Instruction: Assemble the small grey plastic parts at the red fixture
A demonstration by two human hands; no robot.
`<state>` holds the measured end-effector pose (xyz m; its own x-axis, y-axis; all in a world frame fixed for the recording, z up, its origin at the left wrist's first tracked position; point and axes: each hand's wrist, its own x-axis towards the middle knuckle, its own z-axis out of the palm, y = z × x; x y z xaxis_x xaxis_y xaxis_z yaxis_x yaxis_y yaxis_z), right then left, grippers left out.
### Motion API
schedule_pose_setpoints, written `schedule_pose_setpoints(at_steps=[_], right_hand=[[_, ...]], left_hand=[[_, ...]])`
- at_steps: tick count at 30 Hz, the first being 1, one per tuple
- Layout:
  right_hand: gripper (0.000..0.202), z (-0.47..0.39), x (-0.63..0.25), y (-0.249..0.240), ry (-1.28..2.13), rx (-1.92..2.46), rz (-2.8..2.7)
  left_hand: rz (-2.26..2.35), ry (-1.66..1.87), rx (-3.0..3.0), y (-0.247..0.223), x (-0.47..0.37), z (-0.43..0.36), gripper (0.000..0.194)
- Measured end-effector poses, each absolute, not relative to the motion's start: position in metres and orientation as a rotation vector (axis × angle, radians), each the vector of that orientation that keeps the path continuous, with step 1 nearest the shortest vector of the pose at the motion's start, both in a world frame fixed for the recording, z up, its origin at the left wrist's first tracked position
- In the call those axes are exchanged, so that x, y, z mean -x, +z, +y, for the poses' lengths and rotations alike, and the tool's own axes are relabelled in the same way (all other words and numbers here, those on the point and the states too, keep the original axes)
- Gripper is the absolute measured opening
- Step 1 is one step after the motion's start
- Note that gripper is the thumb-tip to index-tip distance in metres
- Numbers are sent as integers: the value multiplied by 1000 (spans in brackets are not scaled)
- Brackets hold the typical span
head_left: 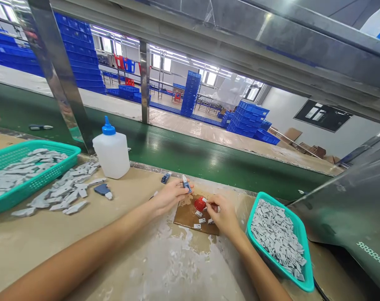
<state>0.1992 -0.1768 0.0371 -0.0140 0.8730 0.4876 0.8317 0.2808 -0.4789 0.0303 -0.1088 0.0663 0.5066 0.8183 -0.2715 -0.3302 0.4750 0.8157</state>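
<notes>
My left hand [171, 195] is closed on a small dark blue and light grey plastic part [186, 184], held up above the back of a brown board [184, 216]. Between the fingertips of my right hand [223, 214] is a small light grey plastic piece [204, 200], right at a round red dish [199, 204] on the board. I cannot tell whether the piece touches the dish. Several similar grey pieces [202, 220] lie on the board in front of it. Another dark blue part [166, 177] lies behind my left hand.
A green basket [308, 267] of small grey pieces stands at right, another green basket [36, 184] of larger grey parts at left. Loose grey parts [71, 190], a blue-grey part [103, 190] and a blue-capped bottle [112, 154] are nearby. A green conveyor belt [190, 156] runs behind.
</notes>
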Motion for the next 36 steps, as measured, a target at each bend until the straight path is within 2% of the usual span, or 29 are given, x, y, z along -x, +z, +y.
schedule_pose_setpoints(at_steps=[13, 20, 30, 34, 36], right_hand=[[14, -179, -198, 52, 24, 1452, -1790], [9, -187, -185, 61, 202, 1330, -1601], [20, -195, -173, 62, 248, 1261, -1805], [28, -196, -193, 82, 145, 1330, -1809], [27, -200, -224, 95, 41, 1472, -1697]], left_hand=[[762, 715, -1056, 60, -27, -108, 25], [661, 654, -1223, 61, -31, -114, 22], [664, 653, -1024, 62, -36, -131, 31], [772, 737, -1213, 69, -36, -119, 28], [929, 821, -1492, 75, -31, -94, 34]])
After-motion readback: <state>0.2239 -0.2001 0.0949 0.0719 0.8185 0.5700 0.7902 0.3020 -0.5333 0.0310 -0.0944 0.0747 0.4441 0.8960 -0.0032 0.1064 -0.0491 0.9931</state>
